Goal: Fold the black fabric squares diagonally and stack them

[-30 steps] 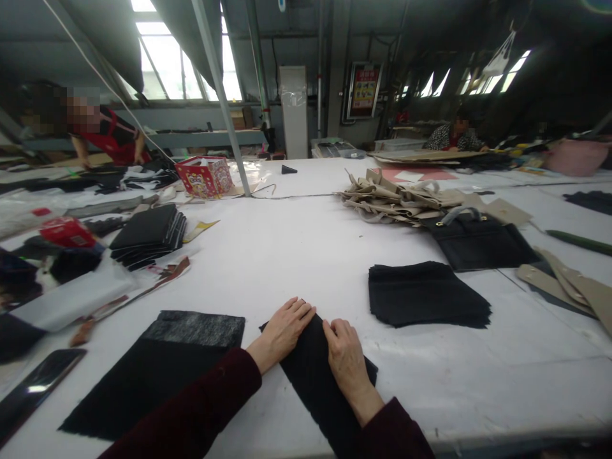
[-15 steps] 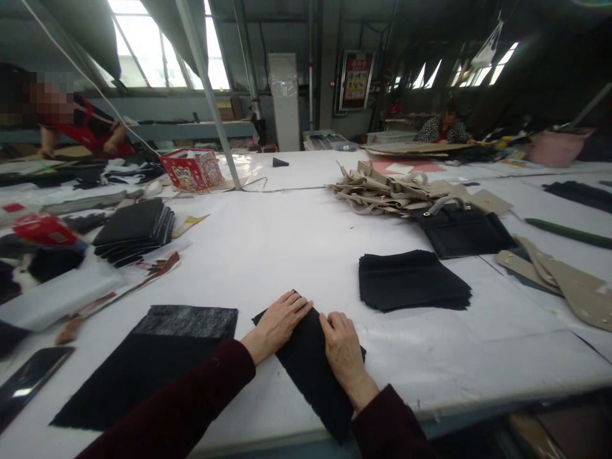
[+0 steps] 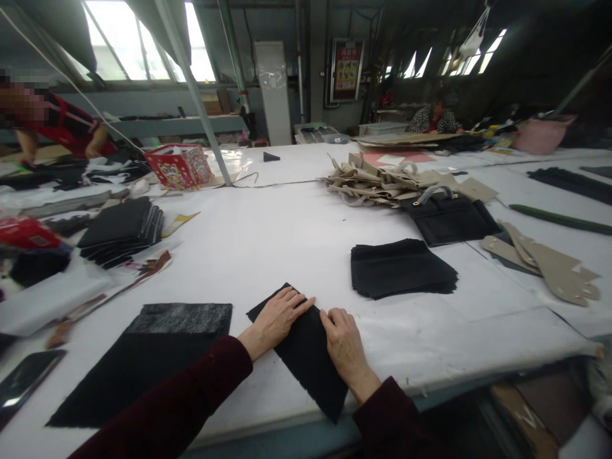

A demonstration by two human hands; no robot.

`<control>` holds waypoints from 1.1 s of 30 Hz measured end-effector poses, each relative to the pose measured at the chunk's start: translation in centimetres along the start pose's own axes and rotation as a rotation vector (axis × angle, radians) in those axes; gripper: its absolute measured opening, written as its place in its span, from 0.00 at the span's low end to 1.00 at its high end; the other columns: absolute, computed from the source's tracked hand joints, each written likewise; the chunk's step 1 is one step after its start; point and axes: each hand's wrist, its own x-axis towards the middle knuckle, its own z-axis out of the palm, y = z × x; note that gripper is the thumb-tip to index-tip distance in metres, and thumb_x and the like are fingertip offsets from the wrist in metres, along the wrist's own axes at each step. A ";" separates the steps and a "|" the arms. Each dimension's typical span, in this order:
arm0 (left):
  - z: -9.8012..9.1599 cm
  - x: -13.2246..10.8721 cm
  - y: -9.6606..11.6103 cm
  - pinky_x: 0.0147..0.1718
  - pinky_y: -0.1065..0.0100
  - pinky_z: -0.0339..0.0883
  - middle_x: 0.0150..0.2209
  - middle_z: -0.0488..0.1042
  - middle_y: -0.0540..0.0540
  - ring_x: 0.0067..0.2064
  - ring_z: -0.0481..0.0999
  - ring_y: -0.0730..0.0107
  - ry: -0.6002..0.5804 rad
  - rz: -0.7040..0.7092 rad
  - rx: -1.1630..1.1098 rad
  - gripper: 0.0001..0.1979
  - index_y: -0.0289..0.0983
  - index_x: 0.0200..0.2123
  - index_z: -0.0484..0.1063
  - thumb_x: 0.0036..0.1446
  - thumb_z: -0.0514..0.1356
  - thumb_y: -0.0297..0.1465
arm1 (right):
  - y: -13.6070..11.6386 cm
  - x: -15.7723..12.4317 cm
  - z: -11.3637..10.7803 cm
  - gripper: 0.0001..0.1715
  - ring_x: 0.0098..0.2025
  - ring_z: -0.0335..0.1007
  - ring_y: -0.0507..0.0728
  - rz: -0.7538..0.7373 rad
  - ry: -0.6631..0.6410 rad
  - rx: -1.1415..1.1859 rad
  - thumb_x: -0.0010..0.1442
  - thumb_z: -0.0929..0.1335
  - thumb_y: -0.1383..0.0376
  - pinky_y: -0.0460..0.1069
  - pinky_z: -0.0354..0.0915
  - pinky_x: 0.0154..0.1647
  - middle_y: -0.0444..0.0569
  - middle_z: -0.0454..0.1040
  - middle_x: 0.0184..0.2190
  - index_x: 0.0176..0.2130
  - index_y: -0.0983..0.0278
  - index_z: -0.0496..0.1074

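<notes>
Head view is showing both hands lying flat on a narrow folded piece of black felt-like fabric [image 3: 310, 373] at the near edge of the white desk [image 3: 268, 242]. The left hand [image 3: 277, 319] is resting palm down on the far end of the piece, fingers stretched out and together, gripping nothing. The right hand [image 3: 345, 347] is lying just beside it, its fingertips nearly meeting those of the left hand. It is pressing down on the right edge of the piece, likewise released and closed around nothing. The fabric is running slantwise from under the left hand back past the right wrist, its near corner reaching the desk's edge. Dark red sleeves [image 3: 191, 395] are covering both forearms.

Just left of the left hand, a larger black fabric sheet with a grey fuzzy far band [image 3: 157, 363] is lying flat, apart from the folded piece. Further left, a dark glossy phone [image 3: 23, 382] is lying near the desk's edge.

Beyond the right hand and to its right, a stack of black fabric squares [image 3: 399, 268] is sitting well apart from it. Farther on, a black handbag with a curved handle [image 3: 449, 217] is lying against a pile of beige cut pieces [image 3: 373, 182].

Well beyond and left of the left hand, a fanned stack of flat black pieces [image 3: 119, 226] is lying, and past it a red patterned box [image 3: 179, 166] is standing. At the far left, a person in a red top [image 3: 71, 124] is leaning over the desk.
</notes>
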 end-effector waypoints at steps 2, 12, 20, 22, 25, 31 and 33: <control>0.0 0.1 0.1 0.62 0.57 0.48 0.52 0.69 0.44 0.55 0.65 0.61 -0.005 0.008 0.011 0.30 0.41 0.63 0.58 0.57 0.53 0.21 | 0.1 -0.2 -0.3 0.13 0.38 0.59 0.58 0.000 -0.001 0.003 0.66 0.61 0.72 0.52 0.56 0.41 0.50 0.67 0.35 0.47 0.66 0.71; -0.2 0.4 0.9 0.59 0.60 0.55 0.53 0.68 0.42 0.56 0.66 0.62 -0.012 0.090 0.024 0.27 0.39 0.64 0.56 0.61 0.50 0.22 | 0.8 -1.2 -1.0 0.14 0.38 0.60 0.58 -0.001 0.005 0.003 0.65 0.62 0.73 0.51 0.57 0.41 0.50 0.67 0.34 0.48 0.66 0.72; -0.3 0.5 1.7 0.60 0.60 0.54 0.55 0.67 0.42 0.57 0.65 0.61 -0.021 0.116 -0.001 0.28 0.39 0.63 0.56 0.60 0.51 0.21 | 1.2 -2.0 -1.6 0.15 0.39 0.59 0.58 0.006 -0.015 0.015 0.66 0.61 0.72 0.52 0.56 0.41 0.50 0.67 0.35 0.49 0.66 0.71; -0.3 0.6 1.9 0.58 0.62 0.56 0.55 0.67 0.42 0.57 0.64 0.62 -0.027 0.124 -0.020 0.27 0.37 0.63 0.56 0.61 0.50 0.20 | 1.4 -2.2 -1.7 0.15 0.39 0.59 0.58 0.000 -0.012 0.015 0.66 0.61 0.73 0.52 0.56 0.41 0.50 0.67 0.35 0.49 0.66 0.71; -0.4 0.7 2.3 0.56 0.63 0.58 0.52 0.68 0.44 0.55 0.66 0.64 -0.038 0.113 -0.022 0.29 0.41 0.64 0.55 0.61 0.49 0.19 | 1.7 -2.6 -1.8 0.15 0.39 0.59 0.58 -0.012 -0.003 0.007 0.66 0.61 0.73 0.52 0.56 0.41 0.51 0.67 0.35 0.50 0.66 0.71; -0.8 1.0 3.2 0.58 0.59 0.57 0.53 0.67 0.43 0.54 0.66 0.61 -0.042 0.127 -0.002 0.31 0.43 0.63 0.56 0.58 0.53 0.19 | 2.3 -3.3 -1.9 0.15 0.39 0.60 0.58 -0.006 -0.014 0.000 0.66 0.61 0.72 0.52 0.57 0.40 0.50 0.67 0.35 0.50 0.66 0.71; -0.8 1.1 3.3 0.58 0.60 0.57 0.55 0.66 0.42 0.56 0.65 0.61 -0.048 0.151 -0.035 0.29 0.41 0.63 0.56 0.59 0.52 0.20 | 2.4 -3.4 -1.9 0.15 0.39 0.60 0.58 -0.005 -0.019 0.008 0.66 0.61 0.72 0.52 0.57 0.40 0.50 0.67 0.35 0.49 0.66 0.71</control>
